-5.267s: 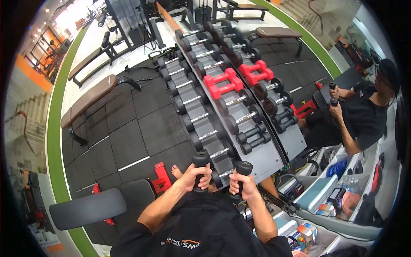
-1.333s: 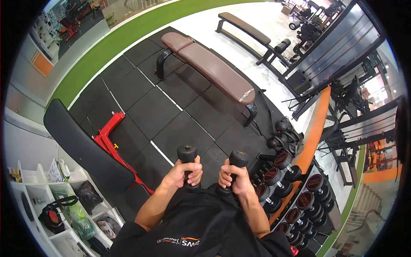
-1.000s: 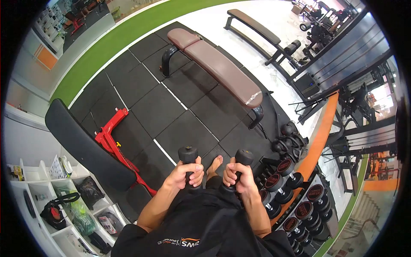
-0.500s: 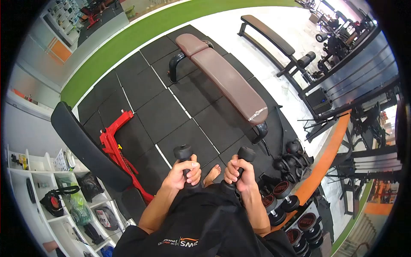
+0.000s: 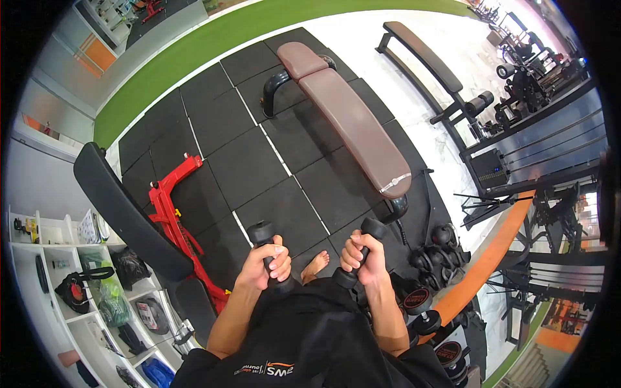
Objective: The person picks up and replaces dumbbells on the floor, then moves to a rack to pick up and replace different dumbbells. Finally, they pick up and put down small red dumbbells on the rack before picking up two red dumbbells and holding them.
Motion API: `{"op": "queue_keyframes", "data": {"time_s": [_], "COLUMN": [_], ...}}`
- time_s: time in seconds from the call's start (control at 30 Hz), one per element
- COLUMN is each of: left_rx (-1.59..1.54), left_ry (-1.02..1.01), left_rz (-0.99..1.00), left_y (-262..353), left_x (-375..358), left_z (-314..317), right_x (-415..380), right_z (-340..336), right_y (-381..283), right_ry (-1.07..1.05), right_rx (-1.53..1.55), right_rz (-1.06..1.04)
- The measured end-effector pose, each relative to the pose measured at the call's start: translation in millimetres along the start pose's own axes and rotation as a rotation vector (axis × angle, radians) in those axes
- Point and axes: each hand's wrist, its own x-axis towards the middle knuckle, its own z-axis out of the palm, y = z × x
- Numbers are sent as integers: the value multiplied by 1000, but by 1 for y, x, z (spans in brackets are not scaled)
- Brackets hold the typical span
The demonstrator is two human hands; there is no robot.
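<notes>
Each of my hands is wrapped round a small black dumbbell, held in front of my body above the floor. My left hand [image 5: 266, 264] grips the left dumbbell [image 5: 261, 231], whose far end tilts outward to the left. In my right hand [image 5: 363, 257] is the right dumbbell [image 5: 373, 227], its far end leaning right and its near end showing below the fingers. Both handles are mostly covered by my fingers. My bare foot [image 5: 315, 265] shows on the floor between the two hands.
A brown padded bench [image 5: 356, 123] stands ahead, with a wristwatch-like strap [image 5: 396, 183] on its near end. At left are a black-padded bench [image 5: 132, 210] with a red frame and white shelves [image 5: 71, 252]. Kettlebells [image 5: 440, 249] and racked dumbbells [image 5: 420, 304] lie at right.
The left dumbbell has shifted slightly left and its tilt has increased. My right hand stays nearly in place, with its dumbbell still held. The camera view has shifted a little.
</notes>
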Motion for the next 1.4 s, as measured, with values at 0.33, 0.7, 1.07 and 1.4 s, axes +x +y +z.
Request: {"op": "queue_keyframes", "data": {"time_s": [0.33,0.7,1.07,1.4], "left_rx": [101,194,291,325], "left_ry": [59,105,199,323], "left_rz": [-78,-210,-219,-202], "left_y": [105,199,189,161], "left_x": [31,64,102,136], "left_z": [-45,-89,-101,-124], "right_x": [77,133,138,178], "right_z": [46,100,87,12], "right_y": [35,82,72,74], "right_ry": [148,431,590,664], "right_rx": [56,-45,-26,-8], "right_rz": [-25,-149,-231,-179]}}
